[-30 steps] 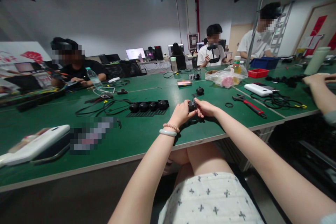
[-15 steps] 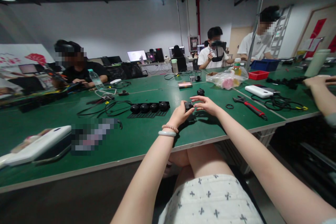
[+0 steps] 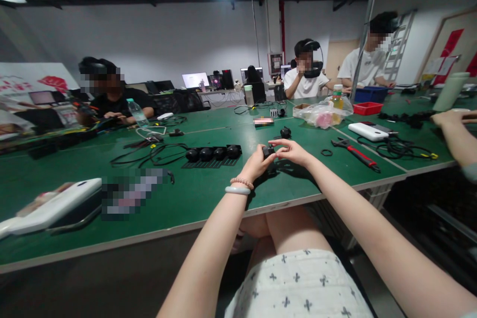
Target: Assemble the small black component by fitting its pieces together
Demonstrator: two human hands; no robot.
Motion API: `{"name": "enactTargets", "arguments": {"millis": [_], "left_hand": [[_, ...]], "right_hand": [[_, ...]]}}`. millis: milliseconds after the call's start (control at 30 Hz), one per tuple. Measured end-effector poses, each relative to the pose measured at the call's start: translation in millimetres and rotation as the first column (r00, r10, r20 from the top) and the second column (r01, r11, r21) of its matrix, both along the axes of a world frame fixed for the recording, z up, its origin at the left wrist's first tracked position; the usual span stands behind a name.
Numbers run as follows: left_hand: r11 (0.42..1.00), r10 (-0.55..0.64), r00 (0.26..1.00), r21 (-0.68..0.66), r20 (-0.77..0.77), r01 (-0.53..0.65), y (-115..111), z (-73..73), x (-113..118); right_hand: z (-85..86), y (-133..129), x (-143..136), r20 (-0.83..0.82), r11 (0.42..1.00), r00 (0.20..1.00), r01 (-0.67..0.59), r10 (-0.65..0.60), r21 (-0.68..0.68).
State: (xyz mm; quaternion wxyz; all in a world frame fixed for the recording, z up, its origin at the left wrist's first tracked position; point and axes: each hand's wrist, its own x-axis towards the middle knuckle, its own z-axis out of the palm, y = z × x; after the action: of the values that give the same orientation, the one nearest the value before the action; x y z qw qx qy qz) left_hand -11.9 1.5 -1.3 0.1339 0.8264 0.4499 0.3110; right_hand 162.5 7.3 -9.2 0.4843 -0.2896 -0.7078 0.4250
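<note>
Bare arms, two bracelets (image 3: 238, 186) on the left wrist, cross-patterned white shorts (image 3: 294, 288).

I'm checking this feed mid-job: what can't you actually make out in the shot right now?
Head view only:
- Small black part: mostly covered by the left hand and right hand; too small to tell its shape or type.
- Patch on the green table at left: pixelated, contents unreadable.
- Four black round parts: too small for detail.
- Another person's hand: cut off by the right edge.
</note>
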Motion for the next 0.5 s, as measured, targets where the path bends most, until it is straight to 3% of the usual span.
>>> {"name": "enactTargets", "arguments": {"millis": [267, 500], "left_hand": [[0.999, 0.026, 1.0, -0.03, -0.015, -0.026, -1.2, 1.1, -0.2], [0.999, 0.036, 0.997, -0.013, -0.064, -0.037, -1.4, 2.1, -0.4]], "right_hand": [[5.4, -7.4, -3.9, 0.05, 0.998, 0.998, 0.04, -0.038, -0.046], [-3.0, 1.1, -3.0, 0.048, 0.998, 0.997, 0.057, -0.055, -0.028]]}}
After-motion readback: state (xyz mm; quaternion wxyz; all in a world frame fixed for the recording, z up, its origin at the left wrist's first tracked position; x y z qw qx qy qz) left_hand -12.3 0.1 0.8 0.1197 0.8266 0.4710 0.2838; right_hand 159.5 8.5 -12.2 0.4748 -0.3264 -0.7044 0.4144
